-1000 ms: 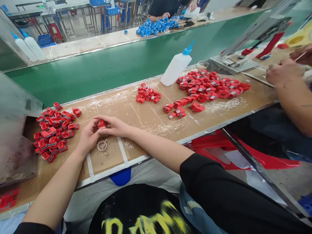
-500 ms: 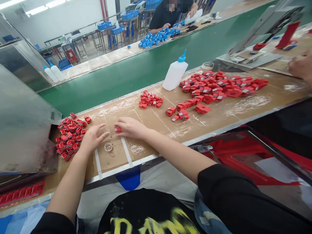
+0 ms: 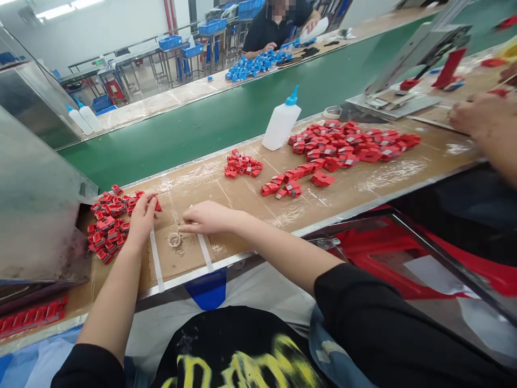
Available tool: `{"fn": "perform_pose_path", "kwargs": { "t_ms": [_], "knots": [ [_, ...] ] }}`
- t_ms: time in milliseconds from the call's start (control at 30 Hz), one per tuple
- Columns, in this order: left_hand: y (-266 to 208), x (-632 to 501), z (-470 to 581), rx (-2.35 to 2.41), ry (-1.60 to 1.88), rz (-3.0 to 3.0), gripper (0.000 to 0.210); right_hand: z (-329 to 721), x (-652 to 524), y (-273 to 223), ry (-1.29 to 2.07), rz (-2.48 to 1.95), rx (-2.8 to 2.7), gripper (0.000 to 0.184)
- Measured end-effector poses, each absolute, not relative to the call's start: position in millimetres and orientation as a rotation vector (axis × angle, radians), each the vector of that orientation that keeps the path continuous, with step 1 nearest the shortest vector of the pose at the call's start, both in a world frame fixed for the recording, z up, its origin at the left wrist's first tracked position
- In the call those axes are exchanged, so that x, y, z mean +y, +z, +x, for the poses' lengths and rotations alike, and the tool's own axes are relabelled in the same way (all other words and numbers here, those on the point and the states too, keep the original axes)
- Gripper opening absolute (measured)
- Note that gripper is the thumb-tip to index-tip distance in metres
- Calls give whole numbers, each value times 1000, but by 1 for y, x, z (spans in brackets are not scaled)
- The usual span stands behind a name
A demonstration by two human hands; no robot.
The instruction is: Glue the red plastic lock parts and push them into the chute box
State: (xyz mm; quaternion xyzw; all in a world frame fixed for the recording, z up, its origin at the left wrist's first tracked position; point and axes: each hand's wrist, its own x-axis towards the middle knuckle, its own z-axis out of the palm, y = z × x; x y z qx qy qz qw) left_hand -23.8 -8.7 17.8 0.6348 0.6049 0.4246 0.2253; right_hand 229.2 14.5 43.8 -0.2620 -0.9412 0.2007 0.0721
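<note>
Left hand (image 3: 141, 218), as I see it remotely, curls at a red piece (image 3: 157, 205) edging the leftmost pile (image 3: 105, 226), whether pinching I cannot tell, while the right hand (image 3: 208, 216), grip hidden, hangs near a small dish (image 3: 174, 246).

A pile of red blocks (image 3: 105, 222) is partly covered by the left hand (image 3: 141, 218), and a block at the pile's right edge is touched, or nearly touched, by its fingers. The right hand (image 3: 208, 217) is held over the brown table (image 3: 194, 187), just beside a small round cup (image 3: 174, 240); whether something is held in it cannot be seen. Farther right, a little red heap (image 3: 243, 164), a white bottle (image 3: 281, 126) with a blue tip and a big red heap (image 3: 353, 143) are seen. Across the green belt (image 3: 226, 113), another bottle (image 3: 319, 30) is held by another person (image 3: 258, 32) near blue blocks (image 3: 258, 64).
</note>
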Motion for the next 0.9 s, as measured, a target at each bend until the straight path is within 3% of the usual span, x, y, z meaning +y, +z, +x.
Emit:
{"fn": "perform_pose_path", "kwargs": {
  "t_ms": [133, 267, 500, 667, 900],
  "knots": [
    [-2, -9, -14, 1458, 1245, 1277, 55, 197, 12, 32, 600, -549, -2908, 36],
    [-11, -15, -21, 1459, 1150, 1415, 71, 191, 13, 28, 531, -519, -2866, 27],
    [-13, -11, -23, 1498, 1059, 1676, 53, 189, 33, 7, 1233, -487, -2332, 37],
    [-12, -10, -21, 1518, 1004, 1776, 51, 187, 50, -13, 1087, -731, -1888, 44],
    [-14, -10, -20, 1510, 992, 1782, 52, 179, 54, -25, 940, -791, -1944, 44]
  ]
}}
